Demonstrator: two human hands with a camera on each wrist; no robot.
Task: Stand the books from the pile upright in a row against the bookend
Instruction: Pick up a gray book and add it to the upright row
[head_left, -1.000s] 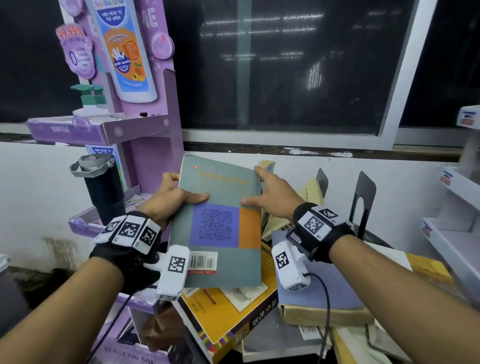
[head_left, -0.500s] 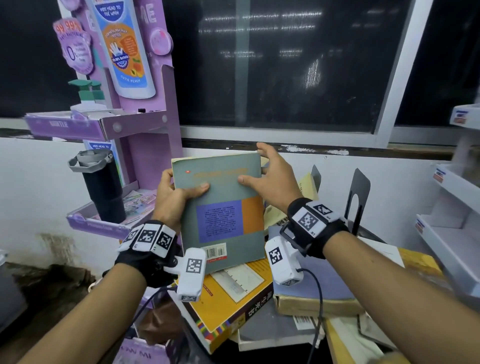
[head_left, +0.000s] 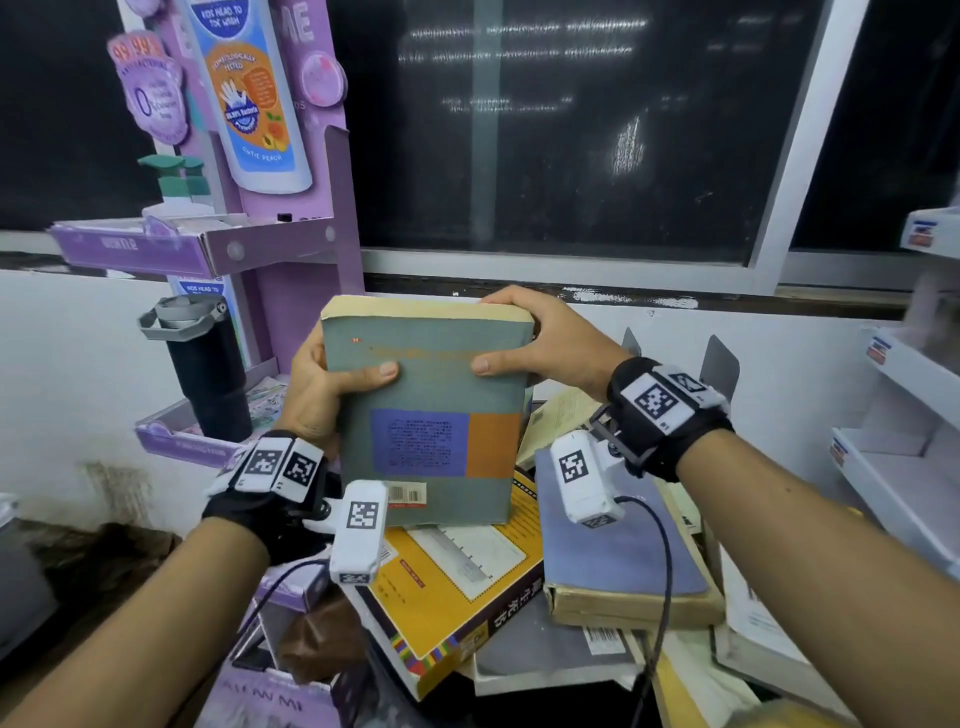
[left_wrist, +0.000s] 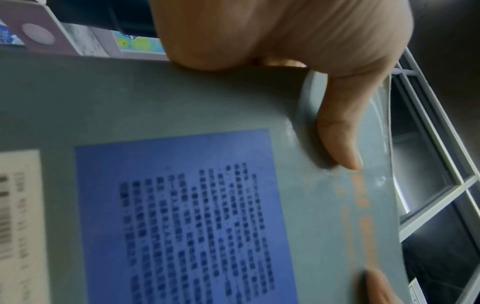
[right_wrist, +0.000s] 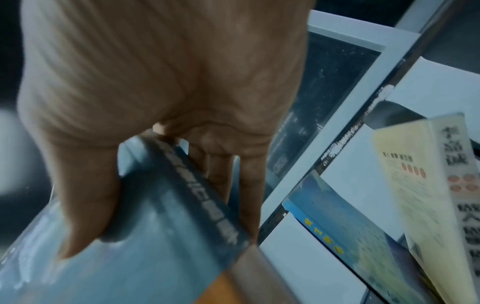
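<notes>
Aloft, grey-green book (head_left: 436, 415) between left hand (head_left: 317, 384) and right hand (head_left: 545, 343).

Both forearms reach forward and up, bare, each wrist wrapped in a black band carrying tagged white blocks. The left hand (head_left: 324, 384) has its thumb laid flat across the near face of the grey-green book (head_left: 431, 415), fingers hidden behind. The right hand (head_left: 540, 343) takes its grip at the top right corner (thumb in front, fingers curled over the top edge).
</notes>
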